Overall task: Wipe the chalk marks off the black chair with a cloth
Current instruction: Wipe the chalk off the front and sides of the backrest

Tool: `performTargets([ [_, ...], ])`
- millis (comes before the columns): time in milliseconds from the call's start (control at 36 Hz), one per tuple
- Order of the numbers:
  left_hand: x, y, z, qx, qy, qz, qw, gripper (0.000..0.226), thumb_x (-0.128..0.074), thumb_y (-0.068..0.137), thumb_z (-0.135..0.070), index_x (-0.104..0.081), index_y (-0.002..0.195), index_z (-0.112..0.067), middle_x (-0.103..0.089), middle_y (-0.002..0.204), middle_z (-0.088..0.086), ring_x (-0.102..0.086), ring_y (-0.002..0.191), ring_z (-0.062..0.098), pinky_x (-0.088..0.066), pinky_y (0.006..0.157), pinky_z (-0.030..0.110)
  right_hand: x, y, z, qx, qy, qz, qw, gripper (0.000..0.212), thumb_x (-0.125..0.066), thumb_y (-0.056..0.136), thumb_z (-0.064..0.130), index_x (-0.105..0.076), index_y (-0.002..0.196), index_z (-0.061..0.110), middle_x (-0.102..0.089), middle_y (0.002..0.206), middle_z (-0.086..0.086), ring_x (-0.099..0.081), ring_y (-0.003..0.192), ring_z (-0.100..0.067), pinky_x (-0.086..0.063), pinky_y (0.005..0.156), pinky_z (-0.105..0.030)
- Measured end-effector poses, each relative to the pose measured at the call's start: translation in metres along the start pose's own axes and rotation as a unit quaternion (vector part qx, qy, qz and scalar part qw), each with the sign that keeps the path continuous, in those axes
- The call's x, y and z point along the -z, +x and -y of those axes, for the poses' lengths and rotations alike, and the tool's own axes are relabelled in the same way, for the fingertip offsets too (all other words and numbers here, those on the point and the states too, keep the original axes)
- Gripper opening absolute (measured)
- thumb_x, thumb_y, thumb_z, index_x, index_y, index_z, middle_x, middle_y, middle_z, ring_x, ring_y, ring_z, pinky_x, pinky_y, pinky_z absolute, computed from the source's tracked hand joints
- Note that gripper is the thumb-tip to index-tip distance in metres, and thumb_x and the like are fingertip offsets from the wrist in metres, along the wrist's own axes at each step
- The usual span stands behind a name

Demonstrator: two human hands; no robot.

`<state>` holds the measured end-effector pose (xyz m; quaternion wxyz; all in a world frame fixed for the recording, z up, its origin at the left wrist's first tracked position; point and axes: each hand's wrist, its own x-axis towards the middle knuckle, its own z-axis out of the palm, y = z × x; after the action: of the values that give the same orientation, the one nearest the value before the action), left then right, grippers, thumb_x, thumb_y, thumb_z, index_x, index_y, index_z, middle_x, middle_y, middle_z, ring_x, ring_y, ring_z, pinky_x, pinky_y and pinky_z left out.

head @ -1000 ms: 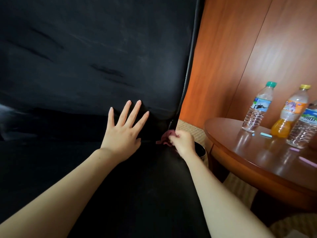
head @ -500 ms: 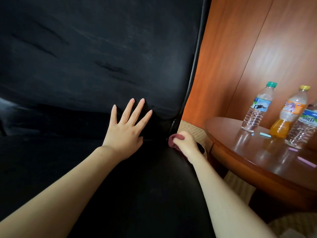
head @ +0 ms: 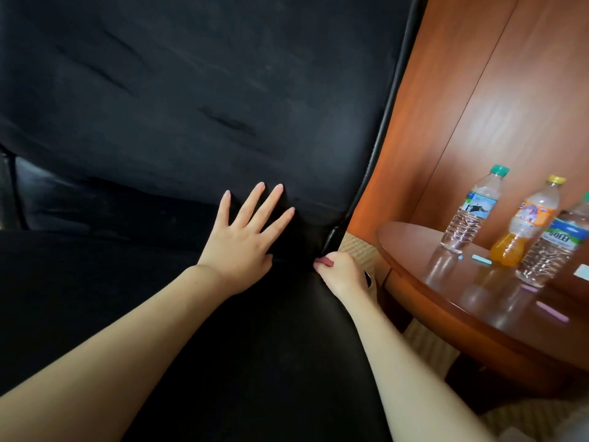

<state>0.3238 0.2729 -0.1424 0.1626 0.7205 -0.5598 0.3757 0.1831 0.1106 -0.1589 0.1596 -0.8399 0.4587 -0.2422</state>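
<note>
The black chair fills the left and middle of the view, with faint pale smears on its backrest. My left hand lies flat with fingers spread where the seat meets the backrest. My right hand sits at the seat's right rear corner, curled round a dark pink cloth. Only a small fold of the cloth shows past my fingers, beside the chair's black frame tube.
A round wooden table stands close on the right with three plastic bottles, one holding orange drink, and chalk sticks on top. Wood panelling rises behind. Beige carpet shows between chair and table.
My right hand with the cloth has slid right and slightly down along the seat's rear edge to the corner, hiding more of the cloth. My left hand has stayed pressed in place.
</note>
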Motion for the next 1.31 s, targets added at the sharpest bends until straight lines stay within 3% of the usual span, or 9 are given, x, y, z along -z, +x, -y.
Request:
performTargets([
  [111, 0.002, 0.003, -0.002, 0.000, -0.001, 0.033, 0.999, 0.085, -0.072, 0.072, -0.031, -0.034, 0.147, -0.022, -0.014, 0.158, 0.012, -0.012, 0.145, 0.034, -0.015, 0.109, 0.064, 0.000, 0.002, 0.005, -0.026, -0.051, -0.047, 0.997, 0.027, -0.054, 0.091, 0.035, -0.067, 0.083, 0.014, -0.060, 0.080, -0.002, -0.054, 0.079, -0.026, -0.035, 0.062, -0.029],
  [250, 0.006, 0.002, -0.002, 0.007, -0.003, 0.078, 0.997, 0.078, -0.050, 0.090, -0.037, -0.004, 0.152, -0.028, 0.019, 0.158, 0.006, 0.019, 0.145, 0.029, 0.006, 0.112, 0.059, 0.005, -0.005, 0.013, -0.014, -0.072, -0.117, 0.990, 0.025, -0.052, 0.093, 0.032, -0.068, 0.085, 0.014, -0.062, 0.089, -0.005, -0.057, 0.085, -0.028, -0.036, 0.066, -0.028],
  [389, 0.008, 0.002, -0.003, 0.011, -0.011, 0.083, 0.996, 0.077, -0.046, 0.092, -0.038, 0.002, 0.152, -0.029, 0.025, 0.156, 0.005, 0.024, 0.143, 0.028, 0.008, 0.112, 0.059, 0.014, -0.005, 0.013, -0.005, 0.040, -0.209, 0.977, 0.030, -0.052, 0.095, 0.026, -0.065, 0.076, 0.007, -0.055, 0.071, -0.003, -0.052, 0.070, -0.024, -0.035, 0.061, -0.028],
  [583, 0.010, 0.003, -0.004, 0.012, 0.003, 0.106, 0.994, 0.076, -0.040, 0.094, -0.041, 0.009, 0.151, -0.029, 0.031, 0.154, 0.006, 0.027, 0.142, 0.029, 0.008, 0.112, 0.059, 0.010, -0.006, 0.002, -0.010, -0.016, -0.003, 1.000, 0.023, -0.059, 0.090, 0.030, -0.072, 0.085, 0.011, -0.065, 0.081, -0.005, -0.056, 0.079, -0.025, -0.038, 0.064, -0.029],
  [667, 0.012, 0.003, -0.005, 0.012, 0.006, 0.116, 0.993, 0.076, -0.039, 0.094, -0.040, 0.010, 0.151, -0.029, 0.031, 0.154, 0.006, 0.028, 0.142, 0.029, 0.008, 0.112, 0.059, 0.008, 0.003, 0.001, 0.008, -0.017, 0.021, 1.000, 0.025, -0.059, 0.087, 0.027, -0.066, 0.069, 0.010, -0.064, 0.074, -0.007, -0.061, 0.080, -0.030, -0.046, 0.068, -0.035],
  [778, 0.013, 0.003, -0.006, 0.014, 0.002, 0.115, 0.993, 0.076, -0.040, 0.094, -0.038, 0.008, 0.151, -0.028, 0.030, 0.154, 0.006, 0.027, 0.142, 0.029, 0.008, 0.111, 0.060, 0.008, 0.007, 0.000, 0.011, -0.052, 0.049, 0.997, 0.034, -0.052, 0.092, 0.026, -0.048, 0.059, 0.018, -0.051, 0.063, -0.001, -0.055, 0.072, -0.028, -0.036, 0.059, -0.030],
  [1000, 0.012, 0.003, -0.006, 0.014, 0.006, 0.120, 0.993, 0.074, -0.039, 0.094, -0.038, 0.008, 0.151, -0.028, 0.030, 0.154, 0.007, 0.026, 0.142, 0.030, 0.007, 0.111, 0.060, 0.006, 0.008, 0.005, 0.012, -0.062, 0.053, 0.997, 0.027, -0.051, 0.091, 0.029, -0.066, 0.080, 0.009, -0.059, 0.076, -0.006, -0.059, 0.077, -0.029, -0.037, 0.061, -0.028],
  [1194, 0.014, 0.003, -0.006, 0.017, 0.005, 0.124, 0.992, 0.073, -0.038, 0.095, -0.039, 0.007, 0.151, -0.027, 0.030, 0.154, 0.008, 0.027, 0.142, 0.030, 0.007, 0.111, 0.060, 0.006, 0.013, 0.006, 0.021, -0.060, 0.054, 0.997, 0.032, -0.055, 0.088, 0.030, -0.064, 0.068, 0.007, -0.062, 0.070, -0.011, -0.061, 0.074, -0.034, -0.049, 0.066, -0.038],
  [1306, 0.013, 0.003, -0.006, 0.018, 0.003, 0.123, 0.992, 0.073, -0.039, 0.094, -0.038, 0.005, 0.152, -0.027, 0.029, 0.155, 0.008, 0.026, 0.142, 0.030, 0.006, 0.111, 0.060, 0.009, 0.014, 0.008, 0.021, -0.064, 0.069, 0.995, 0.029, -0.059, 0.089, 0.033, -0.070, 0.077, 0.010, -0.066, 0.077, -0.009, -0.063, 0.077, -0.030, -0.052, 0.069, -0.036],
])
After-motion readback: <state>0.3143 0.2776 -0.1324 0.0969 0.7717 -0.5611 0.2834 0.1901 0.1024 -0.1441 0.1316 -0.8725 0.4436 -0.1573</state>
